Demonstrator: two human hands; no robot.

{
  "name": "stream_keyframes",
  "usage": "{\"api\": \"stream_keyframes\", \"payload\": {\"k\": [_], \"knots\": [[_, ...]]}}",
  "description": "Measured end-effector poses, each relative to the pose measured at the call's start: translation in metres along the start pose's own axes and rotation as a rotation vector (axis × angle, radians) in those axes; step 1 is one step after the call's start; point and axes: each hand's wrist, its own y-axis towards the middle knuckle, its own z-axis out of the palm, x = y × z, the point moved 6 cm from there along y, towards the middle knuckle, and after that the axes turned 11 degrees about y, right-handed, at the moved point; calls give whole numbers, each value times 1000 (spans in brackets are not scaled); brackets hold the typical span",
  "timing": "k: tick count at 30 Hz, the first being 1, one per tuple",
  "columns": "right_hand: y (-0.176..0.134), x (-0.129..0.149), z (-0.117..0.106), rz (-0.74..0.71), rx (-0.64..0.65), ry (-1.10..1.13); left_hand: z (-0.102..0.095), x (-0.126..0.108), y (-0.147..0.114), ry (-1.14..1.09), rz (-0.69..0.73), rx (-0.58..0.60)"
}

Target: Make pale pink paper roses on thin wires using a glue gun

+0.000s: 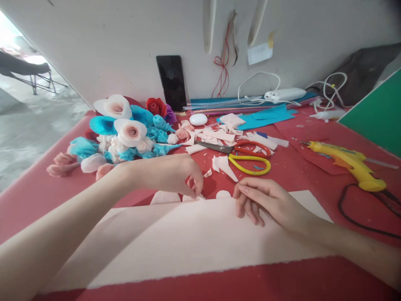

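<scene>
Fingertips of left hand pinch paper (grip hidden).

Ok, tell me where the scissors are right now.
In the head view the scissors lie on the red table just beyond the right hand, among paper scraps, with the yellow glue gun to their right.

— Obstacles beyond my hands?
— Scissors and paper scraps lay just past the pale sheet; paper flowers crowded far-left; glue gun and its cord blocked right.
— Free room?
— Bare red table to my left.
</scene>
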Motion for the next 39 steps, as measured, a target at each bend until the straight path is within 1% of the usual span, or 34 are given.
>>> {"api": "stream_keyframes", "payload": {"k": [5,12,15,25,32,39], "knots": [[1,-1,-1,-3,-2,1,-1,1,-1,-10,-6,-9],[0,0,1,3,2,-6,-1,1,0,-9,28,-29],[1,1,0,3,-2,-11,1,0,-1,-10,33,-5],[0,1,1,9,8,-23,1,4,-1,10,-3,13],[-1,5,3,15,1,-33,-1,0,-3,-18,-5,6],[-2,4,2,17,4,-31,0,0,-2,-32,-40,12]]}}
